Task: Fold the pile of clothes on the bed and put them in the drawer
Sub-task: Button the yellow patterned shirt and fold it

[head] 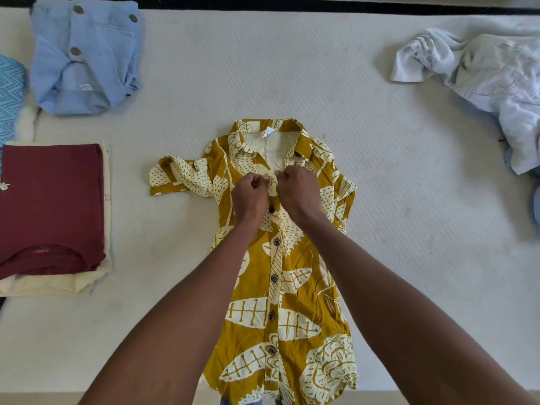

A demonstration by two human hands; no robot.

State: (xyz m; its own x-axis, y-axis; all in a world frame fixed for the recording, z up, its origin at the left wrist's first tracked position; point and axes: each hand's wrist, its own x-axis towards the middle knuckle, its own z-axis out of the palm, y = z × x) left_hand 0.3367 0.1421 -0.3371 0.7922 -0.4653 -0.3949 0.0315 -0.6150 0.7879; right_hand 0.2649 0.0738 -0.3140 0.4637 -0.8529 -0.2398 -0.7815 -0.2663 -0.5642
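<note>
Mustard leaf-print shirt [292, 287] lies flat, front up, mid-bed [292, 68], w/ left hand [250, 197] & right hand [298, 191] both pinching the placket at the top button, prob. fastening it so the fronts stay aligned for folding.

zigzag cloth [10, 89] cut off at left edge, shirt [292, 287] hem perhaps past bottom edge
</note>
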